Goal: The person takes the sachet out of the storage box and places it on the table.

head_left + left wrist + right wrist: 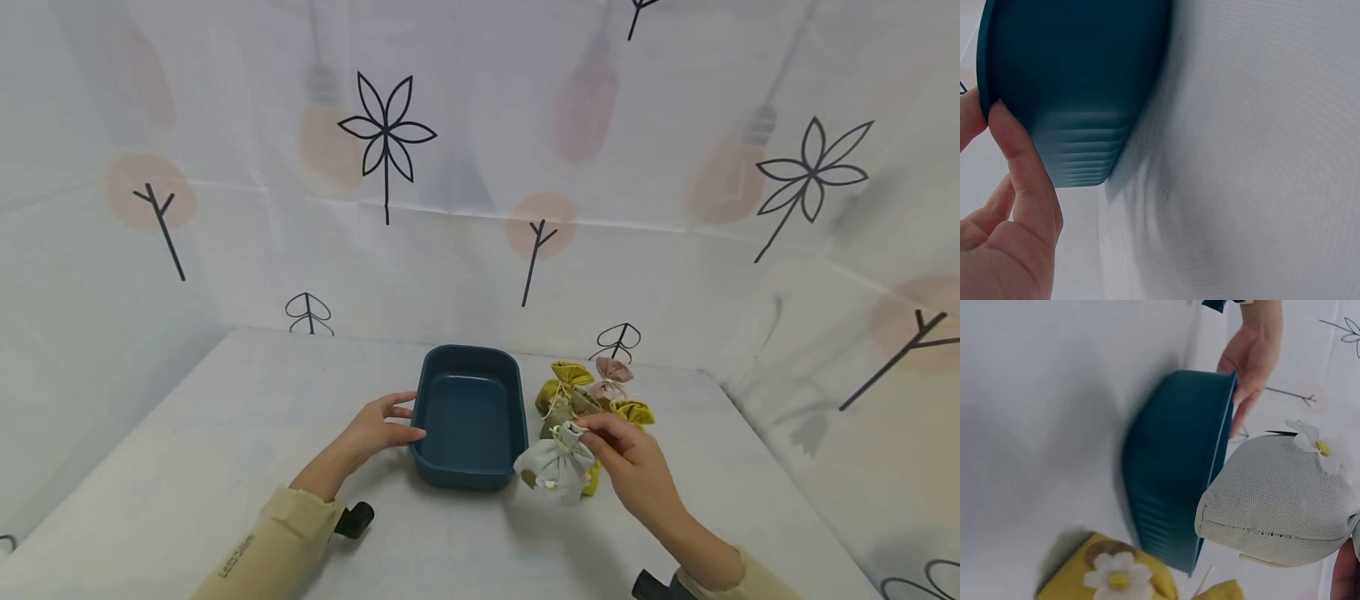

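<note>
A dark teal plastic basin [468, 479] stands on the table. At its left side my left hand [377, 431] grips the rim, and the left wrist view shows the thumb [1016, 140] against the outer wall. In my right hand [626, 458] a pale grey-green drawstring sachet [555, 463] is pinched by its gathered top. It hangs just beside the basin's right front corner. The right wrist view shows a white flower with a yellow centre [1322, 448] on this sachet [1272, 500]. The basin's inside shows nothing in it.
Right of the basin lie several more sachets: yellow ones [573, 372], a pink one [613, 371] and an olive one [555, 421], partly hidden by my right hand. A white cloth covers the table [450, 550]. Behind hangs a printed white curtain [465, 275].
</note>
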Motion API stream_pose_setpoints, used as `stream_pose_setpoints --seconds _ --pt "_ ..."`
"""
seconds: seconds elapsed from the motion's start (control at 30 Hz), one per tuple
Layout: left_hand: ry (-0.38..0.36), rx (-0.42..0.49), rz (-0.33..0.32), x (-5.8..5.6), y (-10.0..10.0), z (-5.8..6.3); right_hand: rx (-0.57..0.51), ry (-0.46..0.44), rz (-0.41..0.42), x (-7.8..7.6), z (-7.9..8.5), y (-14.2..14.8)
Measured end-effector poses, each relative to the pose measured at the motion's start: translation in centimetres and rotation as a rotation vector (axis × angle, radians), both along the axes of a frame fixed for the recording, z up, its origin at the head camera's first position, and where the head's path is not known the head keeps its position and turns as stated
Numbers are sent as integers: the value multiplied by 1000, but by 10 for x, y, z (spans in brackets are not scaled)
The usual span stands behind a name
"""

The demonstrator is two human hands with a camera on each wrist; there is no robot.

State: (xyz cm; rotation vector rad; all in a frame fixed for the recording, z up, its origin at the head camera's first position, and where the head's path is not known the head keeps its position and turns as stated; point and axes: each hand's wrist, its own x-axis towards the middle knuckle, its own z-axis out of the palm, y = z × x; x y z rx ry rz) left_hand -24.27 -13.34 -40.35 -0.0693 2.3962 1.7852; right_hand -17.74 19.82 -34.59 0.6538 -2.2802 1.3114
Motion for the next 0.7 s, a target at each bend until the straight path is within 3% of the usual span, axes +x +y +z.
stream_pose_setpoints --seconds 0.33,0.7 --pt "-5 -12 6 0 0 -1 39 -9 -38 10 -14 29" --pt "-8 -27 9 0 1 0 98 -44 -150 20 -31 70"
